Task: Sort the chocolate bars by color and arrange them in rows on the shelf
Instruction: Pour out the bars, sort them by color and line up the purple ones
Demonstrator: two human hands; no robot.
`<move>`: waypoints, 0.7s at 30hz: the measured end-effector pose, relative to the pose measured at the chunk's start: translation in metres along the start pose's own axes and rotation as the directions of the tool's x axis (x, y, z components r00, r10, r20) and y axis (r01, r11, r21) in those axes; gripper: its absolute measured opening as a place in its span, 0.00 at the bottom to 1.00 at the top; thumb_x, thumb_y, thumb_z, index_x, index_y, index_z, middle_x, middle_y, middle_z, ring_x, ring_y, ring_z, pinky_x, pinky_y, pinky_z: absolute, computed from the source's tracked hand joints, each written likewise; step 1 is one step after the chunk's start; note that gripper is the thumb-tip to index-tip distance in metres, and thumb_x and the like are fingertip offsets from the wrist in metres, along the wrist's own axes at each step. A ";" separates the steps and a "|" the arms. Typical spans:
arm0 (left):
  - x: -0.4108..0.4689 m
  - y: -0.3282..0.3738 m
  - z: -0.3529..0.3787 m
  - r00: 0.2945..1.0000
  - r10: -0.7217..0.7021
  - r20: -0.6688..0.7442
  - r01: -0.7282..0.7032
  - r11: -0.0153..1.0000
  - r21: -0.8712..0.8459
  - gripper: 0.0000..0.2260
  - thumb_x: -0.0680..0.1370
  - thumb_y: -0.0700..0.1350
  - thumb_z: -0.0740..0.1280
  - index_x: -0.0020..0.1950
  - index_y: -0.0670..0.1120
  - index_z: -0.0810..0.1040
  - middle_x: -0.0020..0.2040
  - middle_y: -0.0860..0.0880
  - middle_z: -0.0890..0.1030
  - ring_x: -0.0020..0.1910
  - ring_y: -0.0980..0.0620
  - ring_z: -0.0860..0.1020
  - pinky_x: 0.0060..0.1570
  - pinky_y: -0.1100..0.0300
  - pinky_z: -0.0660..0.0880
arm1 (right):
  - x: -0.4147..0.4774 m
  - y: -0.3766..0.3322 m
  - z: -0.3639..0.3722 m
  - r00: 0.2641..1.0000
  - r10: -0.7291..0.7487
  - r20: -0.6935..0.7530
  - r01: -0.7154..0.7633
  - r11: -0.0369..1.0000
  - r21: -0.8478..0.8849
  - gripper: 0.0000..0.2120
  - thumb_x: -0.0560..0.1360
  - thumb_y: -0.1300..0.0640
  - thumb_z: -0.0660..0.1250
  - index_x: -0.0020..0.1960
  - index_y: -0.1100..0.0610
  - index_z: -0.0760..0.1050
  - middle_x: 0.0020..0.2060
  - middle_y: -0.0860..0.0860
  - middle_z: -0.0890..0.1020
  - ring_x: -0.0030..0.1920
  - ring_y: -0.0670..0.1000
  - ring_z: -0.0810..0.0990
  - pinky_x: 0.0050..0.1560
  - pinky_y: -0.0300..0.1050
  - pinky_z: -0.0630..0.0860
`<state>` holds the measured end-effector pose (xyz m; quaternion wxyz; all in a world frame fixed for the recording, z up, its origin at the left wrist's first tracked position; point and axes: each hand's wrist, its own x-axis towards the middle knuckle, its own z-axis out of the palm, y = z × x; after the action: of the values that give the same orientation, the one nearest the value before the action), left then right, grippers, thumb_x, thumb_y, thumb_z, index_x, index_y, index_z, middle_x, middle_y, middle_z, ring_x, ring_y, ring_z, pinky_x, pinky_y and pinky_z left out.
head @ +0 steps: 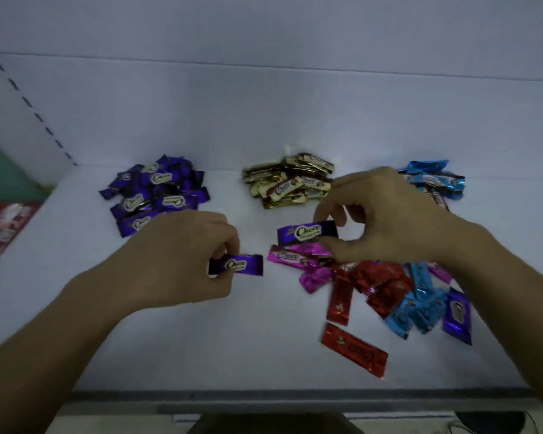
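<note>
Left hand and right hand each pinch a light, probably slippery purple bar near the purple pile; grip mid-body.

the white shelf carries three sorted piles toward its back: a pile of purple bars at the left, a pile of gold bars in the middle and a pile of blue bars at the right, each one apart from the others. nearer to the front, on the right side, lies a mixed heap of pink, red, blue and purple bars which overlap. one red bar lies alone just in front of this heap.
</note>
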<state>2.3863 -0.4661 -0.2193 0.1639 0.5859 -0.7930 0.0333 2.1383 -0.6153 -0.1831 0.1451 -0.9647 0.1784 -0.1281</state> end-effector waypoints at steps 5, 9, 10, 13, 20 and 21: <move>-0.043 -0.071 -0.003 0.901 -0.432 -0.033 0.433 0.902 0.004 0.07 0.68 0.55 0.71 0.40 0.59 0.74 0.34 0.59 0.73 0.33 0.60 0.73 0.34 0.60 0.71 | 0.093 -0.021 0.052 0.995 -0.025 -0.097 0.019 0.998 -0.065 0.08 0.70 0.47 0.73 0.45 0.50 0.84 0.34 0.43 0.77 0.31 0.41 0.71 0.36 0.42 0.72; -0.054 -0.092 0.005 0.821 -0.567 -0.065 0.568 0.823 0.004 0.07 0.69 0.53 0.72 0.40 0.57 0.74 0.35 0.57 0.73 0.35 0.55 0.73 0.34 0.59 0.67 | 0.144 -0.033 0.090 0.999 -0.035 -0.039 0.031 0.995 -0.091 0.10 0.72 0.44 0.70 0.45 0.51 0.82 0.35 0.44 0.77 0.35 0.46 0.74 0.40 0.47 0.78; -0.055 -0.096 0.007 0.804 -0.591 -0.064 0.592 0.806 0.003 0.07 0.70 0.53 0.72 0.42 0.56 0.76 0.36 0.57 0.74 0.36 0.55 0.73 0.34 0.59 0.67 | 0.152 -0.035 0.097 0.999 -0.033 -0.035 0.030 0.995 -0.100 0.10 0.71 0.44 0.70 0.44 0.50 0.81 0.35 0.44 0.77 0.35 0.46 0.74 0.40 0.48 0.78; -0.056 -0.098 0.011 0.785 -0.615 -0.078 0.616 0.788 -0.008 0.09 0.70 0.53 0.73 0.46 0.52 0.80 0.40 0.55 0.76 0.40 0.52 0.75 0.38 0.56 0.74 | 0.164 -0.035 0.110 1.000 -0.005 -0.018 0.003 0.990 -0.142 0.10 0.72 0.43 0.69 0.44 0.50 0.79 0.37 0.46 0.78 0.37 0.49 0.75 0.41 0.50 0.79; -0.046 -0.088 0.009 0.822 -0.561 -0.094 0.566 0.824 0.025 0.13 0.72 0.55 0.73 0.52 0.51 0.81 0.43 0.55 0.74 0.41 0.54 0.73 0.38 0.59 0.68 | 0.142 -0.023 0.101 0.998 0.055 0.016 -0.052 0.988 -0.147 0.17 0.75 0.37 0.66 0.57 0.47 0.80 0.42 0.44 0.81 0.39 0.45 0.76 0.40 0.45 0.76; -0.041 -0.084 0.009 0.834 -0.542 -0.102 0.547 0.837 0.022 0.14 0.72 0.55 0.73 0.53 0.50 0.81 0.43 0.56 0.73 0.41 0.55 0.72 0.38 0.59 0.66 | 0.134 -0.019 0.094 0.998 0.069 0.009 -0.067 0.987 -0.147 0.18 0.76 0.39 0.67 0.60 0.48 0.79 0.43 0.44 0.81 0.40 0.45 0.75 0.42 0.46 0.78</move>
<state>2.4738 -0.4568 -0.2518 0.1879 0.7891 -0.5839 0.0322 2.2932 -0.6274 -0.2382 0.0795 -0.9670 0.2191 -0.1029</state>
